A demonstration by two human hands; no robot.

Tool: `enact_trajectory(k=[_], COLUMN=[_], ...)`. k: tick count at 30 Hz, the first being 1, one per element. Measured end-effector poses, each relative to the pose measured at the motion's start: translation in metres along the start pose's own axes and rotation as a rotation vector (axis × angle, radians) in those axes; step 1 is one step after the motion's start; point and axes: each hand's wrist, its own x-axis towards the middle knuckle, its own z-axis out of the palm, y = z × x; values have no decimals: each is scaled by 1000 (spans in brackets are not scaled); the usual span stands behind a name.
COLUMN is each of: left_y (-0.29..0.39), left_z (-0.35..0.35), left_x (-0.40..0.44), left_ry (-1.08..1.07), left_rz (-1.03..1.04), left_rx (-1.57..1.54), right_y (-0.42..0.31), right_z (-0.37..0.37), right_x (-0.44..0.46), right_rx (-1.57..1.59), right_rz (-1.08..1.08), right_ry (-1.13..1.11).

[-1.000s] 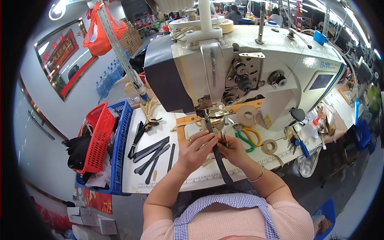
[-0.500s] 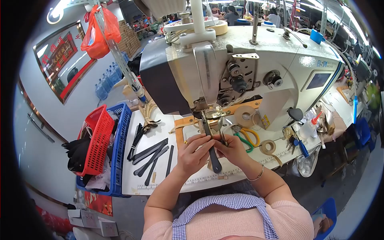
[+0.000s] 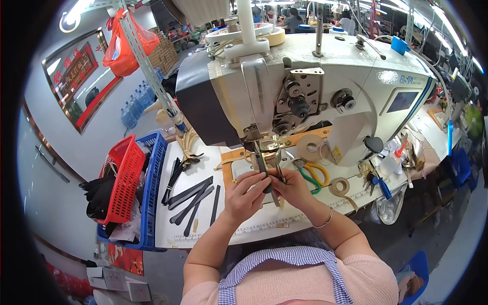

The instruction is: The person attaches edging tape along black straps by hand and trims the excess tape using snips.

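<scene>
A narrow black strap (image 3: 262,163) runs from under the sewing machine's presser foot (image 3: 255,146) toward me. My left hand (image 3: 246,195) is closed, its fingers pinching the strap from the left. The strap's rounded near end shows just past those fingertips. My right hand (image 3: 294,189) is closed on the strap's other side, fingertips close to it. A slim metal tool (image 3: 280,175) sticks up from the right fingers; its kind is unclear. The sewing machine (image 3: 325,76) stands over both hands.
Several black strips (image 3: 190,201) lie left of my hands, beside tied bundles of strips (image 3: 188,145). Orange-and-green-handled scissors (image 3: 317,175) and a tape roll (image 3: 339,187) lie to the right. A red basket (image 3: 122,178) sits in a blue crate (image 3: 155,173) at the left.
The black strap has moved away from me under the presser foot; its near end now lies close to my fingertips. Both hands stay almost in place, the right slightly farther forward.
</scene>
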Motion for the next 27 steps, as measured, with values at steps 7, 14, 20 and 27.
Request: enact_trajectory(k=[7, 14, 20, 27], left_y=[-13, -27, -21, -29], left_z=[9, 10, 9, 11], left_x=[7, 8, 9, 14], left_ry=[23, 71, 60, 30], left_rz=[-16, -198, -86, 17], left_rx=[-5, -164, -93, 40], right_y=[2, -12, -7, -3], right_z=[0, 2, 3, 0], right_x=[10, 11, 2, 11], right_rx=[-46, 13, 83, 0], right_rz=[-64, -19, -4, -42], right_ry=[-7, -22, -2, -19])
